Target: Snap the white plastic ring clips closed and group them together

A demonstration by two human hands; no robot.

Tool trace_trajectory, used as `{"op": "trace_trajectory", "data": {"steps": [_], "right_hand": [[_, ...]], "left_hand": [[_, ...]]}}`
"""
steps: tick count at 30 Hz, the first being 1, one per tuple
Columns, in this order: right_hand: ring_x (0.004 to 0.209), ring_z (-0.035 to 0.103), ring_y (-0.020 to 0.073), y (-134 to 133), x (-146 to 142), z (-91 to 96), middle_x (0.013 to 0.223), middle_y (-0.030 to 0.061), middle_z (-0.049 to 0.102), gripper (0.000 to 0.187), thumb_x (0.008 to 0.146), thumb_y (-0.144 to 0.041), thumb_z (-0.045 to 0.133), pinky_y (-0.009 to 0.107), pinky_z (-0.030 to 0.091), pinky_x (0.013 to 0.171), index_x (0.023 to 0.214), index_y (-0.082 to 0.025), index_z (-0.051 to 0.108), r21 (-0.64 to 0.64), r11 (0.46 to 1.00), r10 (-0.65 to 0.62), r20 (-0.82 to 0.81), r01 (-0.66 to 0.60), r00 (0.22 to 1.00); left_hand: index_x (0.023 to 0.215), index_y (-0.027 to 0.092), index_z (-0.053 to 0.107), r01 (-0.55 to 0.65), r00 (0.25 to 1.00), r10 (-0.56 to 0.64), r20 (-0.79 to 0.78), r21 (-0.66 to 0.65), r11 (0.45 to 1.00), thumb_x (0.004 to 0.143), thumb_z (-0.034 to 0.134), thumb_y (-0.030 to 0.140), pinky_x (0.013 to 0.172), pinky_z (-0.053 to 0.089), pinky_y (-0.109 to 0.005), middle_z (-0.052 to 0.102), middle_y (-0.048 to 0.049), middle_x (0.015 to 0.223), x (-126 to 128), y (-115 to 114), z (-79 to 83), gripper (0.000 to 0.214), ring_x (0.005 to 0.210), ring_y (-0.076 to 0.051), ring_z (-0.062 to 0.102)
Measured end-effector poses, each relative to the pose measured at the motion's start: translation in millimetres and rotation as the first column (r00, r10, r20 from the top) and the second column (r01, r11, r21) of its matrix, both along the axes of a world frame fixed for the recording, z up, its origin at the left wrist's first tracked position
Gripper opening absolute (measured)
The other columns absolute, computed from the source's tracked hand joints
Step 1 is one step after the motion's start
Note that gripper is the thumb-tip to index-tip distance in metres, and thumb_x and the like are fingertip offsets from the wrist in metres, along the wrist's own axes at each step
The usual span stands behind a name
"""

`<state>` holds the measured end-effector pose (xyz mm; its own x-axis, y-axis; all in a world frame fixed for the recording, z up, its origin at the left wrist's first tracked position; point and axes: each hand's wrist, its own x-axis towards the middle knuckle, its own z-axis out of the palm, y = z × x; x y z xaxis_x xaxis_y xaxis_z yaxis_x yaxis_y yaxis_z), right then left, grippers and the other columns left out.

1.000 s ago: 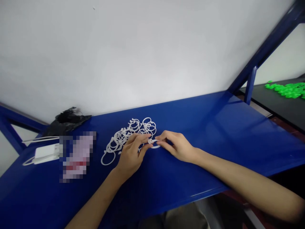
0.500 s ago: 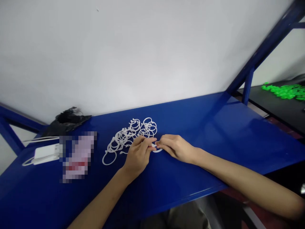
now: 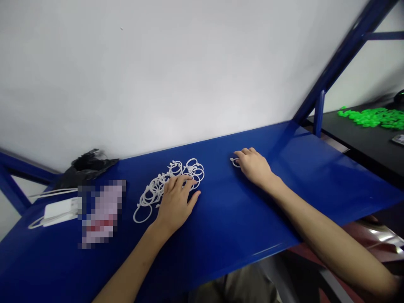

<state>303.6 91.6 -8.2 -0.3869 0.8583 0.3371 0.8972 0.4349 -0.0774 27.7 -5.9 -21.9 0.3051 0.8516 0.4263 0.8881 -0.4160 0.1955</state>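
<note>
while the left hand [image 3: 176, 203] extends across the near right side of a heap of white rings [image 3: 157, 187], the right hand [image 3: 255, 169] is placed at 1 single white ring [image 3: 234, 164], well apart from the heap and to its right. the fingers of the left hand are spread, the thumb standing away from the other 4 and pointing to the right; whether their tips touch the rings beneath cannot be told. the fingers of the right hand curve downward over the single ring and cover part of it, so that only its left portion, with a small knob, is visible; whether they are clamped on it cannot be told. the rings of the heap overlap and lie in a slanting band on the blue counter [image 3: 221, 229], 1 larger loop showing at the near left end. to the left of the heap are a pixelated pinkish item [image 3: 105, 206], a white block [image 3: 59, 211] with a pale cable, and, near the wall [image 3: 189, 80], a crumpled black bag [image 3: 90, 166]. at the far right, bright green pieces [image 3: 372, 117] are scattered on a black counter [image 3: 356, 134].
</note>
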Motion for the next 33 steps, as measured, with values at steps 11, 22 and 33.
{"op": "trace_trajectory", "data": {"steps": [11,22,33], "right_hand": [[0.093,0.054,0.0226,-30,-58,-8.0,0.11,0.0124,0.058,0.031,0.101,-0.027,0.046,0.042,0.048,0.084,0.128,-0.02,0.061,-0.036,0.863,0.501,-0.077,-0.505,0.862],[0.098,0.063,0.0218,-31,-50,-1.0,0.114,0.0118,0.06,0.017,0.1,-0.029,0.052,0.04,0.054,0.086,0.106,-0.016,0.061,-0.099,0.826,0.519,-0.252,-0.555,0.817],[0.084,0.065,0.0157,-55,-54,9.2,0.124,0.0121,0.054,0.015,0.099,-0.031,0.053,0.034,0.058,0.073,0.103,-0.018,0.059,-0.079,0.755,0.577,-0.392,-0.651,0.717]], "left_hand": [[0.095,0.023,0.067,-0.004,0.998,0.004,-0.069,-0.006,1.0,0.094,0.055,0.025,0.088,0.04,-0.046,0.067,-0.0076,0.106,4,-1,2.1,0.012,0.103,-0.028,0.054],[0.104,0.022,0.059,-0.077,0.997,0.077,0.0,0.035,0.996,0.094,0.056,0.031,0.085,0.039,-0.044,0.069,-0.0061,0.103,-1,-1,2.2,0.014,0.1,-0.027,0.055],[0.109,0.023,0.062,0.032,0.934,-0.023,0.357,-0.019,0.999,0.096,0.056,0.032,0.078,0.051,-0.031,0.069,-0.0002,0.089,0,-4,11.5,0.017,0.086,-0.017,0.065]]}}
